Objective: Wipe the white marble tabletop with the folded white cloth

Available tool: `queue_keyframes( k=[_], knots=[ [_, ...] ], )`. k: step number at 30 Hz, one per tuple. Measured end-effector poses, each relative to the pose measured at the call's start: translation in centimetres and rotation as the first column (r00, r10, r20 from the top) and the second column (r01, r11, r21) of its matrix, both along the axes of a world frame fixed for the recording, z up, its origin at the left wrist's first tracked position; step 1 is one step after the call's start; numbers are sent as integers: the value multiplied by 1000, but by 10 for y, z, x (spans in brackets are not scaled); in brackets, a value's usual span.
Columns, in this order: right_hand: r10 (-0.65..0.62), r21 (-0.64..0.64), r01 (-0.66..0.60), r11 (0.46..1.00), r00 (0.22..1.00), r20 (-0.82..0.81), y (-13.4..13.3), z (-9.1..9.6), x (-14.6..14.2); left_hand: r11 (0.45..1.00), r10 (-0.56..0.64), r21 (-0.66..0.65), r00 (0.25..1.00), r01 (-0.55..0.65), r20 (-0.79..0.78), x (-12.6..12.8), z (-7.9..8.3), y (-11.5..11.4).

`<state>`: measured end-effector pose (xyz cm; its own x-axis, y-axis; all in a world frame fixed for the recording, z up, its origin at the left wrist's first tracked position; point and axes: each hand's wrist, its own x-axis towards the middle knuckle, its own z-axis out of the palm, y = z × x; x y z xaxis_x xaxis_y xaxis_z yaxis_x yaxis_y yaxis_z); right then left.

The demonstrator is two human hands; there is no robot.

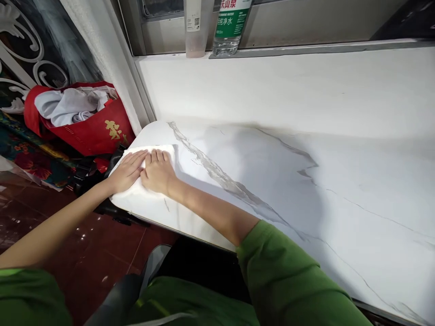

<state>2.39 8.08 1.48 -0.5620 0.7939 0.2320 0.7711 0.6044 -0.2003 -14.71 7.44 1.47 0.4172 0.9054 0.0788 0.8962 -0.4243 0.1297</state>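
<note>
White cloth (pixel 137 190) lies flat beneath the fingers of 2 hands, at the rounded left end of a marble-patterned tabletop (pixel 288 181). The left hand (pixel 128 172) is laid on it palm down, fingers extended and close together; the right hand (pixel 158 171) rests alongside, fingers side by side and pointing away from the body. Neither hand is wrapped around the cloth; whether a hidden fingertip pinches it cannot be told. Risk 1: the cloth may slide over the rim; excess leftward force would be the likely cause, as the tabletop ends just beside the left fingers. Risk 2: the cloth may bunch if pressure is uneven between the 2 hands. Risk 3: overreach past the left fingers could strike the red bag (pixel 91 136) or the black item (pixel 110 206) at the rim. Edges: the tabletop's end lies left of the fingers, and its front edge runs on the body side of them. Widest room: right of the fingers, where the tabletop extends along the white panel (pixel 272 86). The bottle (pixel 232 25) stands beyond the fingers and to their right, well apart.
</note>
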Motion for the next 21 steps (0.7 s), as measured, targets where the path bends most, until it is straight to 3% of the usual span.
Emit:
queue_keyframes(
  k=[6, 10, 13, 17, 21],
  knots=[
    [-75, 10, 76, 997, 995, -73, 83, -12, 2, 1000, 7, 17, 1000, -7, 9, 12, -6, 91],
    [-150, 28, 153, 988, 983, -109, 134, -22, 12, 998, -66, 18, 998, 66, 19, 29, -8, 154],
    [-216, 50, 224, 973, 967, -134, 161, -29, 22, 994, -106, 5, 994, 106, 31, 43, -9, 188],
    [-248, 58, 259, 964, 957, -151, 176, -34, 32, 993, -121, -13, 992, 121, 35, 55, -9, 206],
    [-232, 52, 240, 969, 964, -130, 169, -30, 37, 994, -109, 2, 994, 109, 24, 59, -7, 194]
  ],
)
